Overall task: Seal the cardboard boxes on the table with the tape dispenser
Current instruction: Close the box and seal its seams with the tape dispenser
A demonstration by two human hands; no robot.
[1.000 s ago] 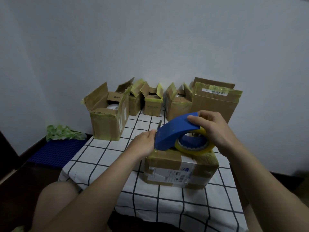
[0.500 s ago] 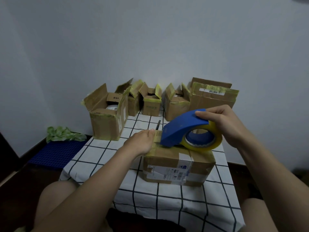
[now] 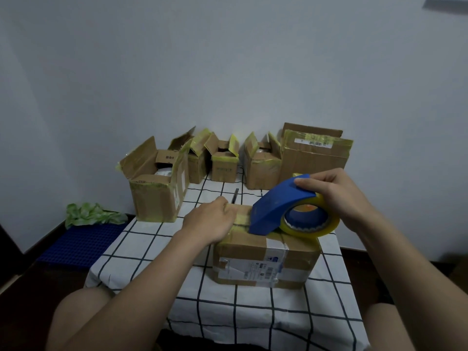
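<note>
one view only: a wide-angle head camera, set above the near edge of the table (image 3: 141, 252), facing forward and down. both forearms enter from the bottom corners, and the hands lie close below the lens. the far boxes (image 3: 224, 168) sit mid-frame, and the wall (image 3: 228, 59) fills the upper half.

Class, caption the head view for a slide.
Right hand holds blue tape dispenser on the closed box; left hand presses the tape end.

Right hand (image 3: 339, 198) drew tape dispenser (image 3: 276, 206) rightward along box (image 3: 253, 249).
</note>
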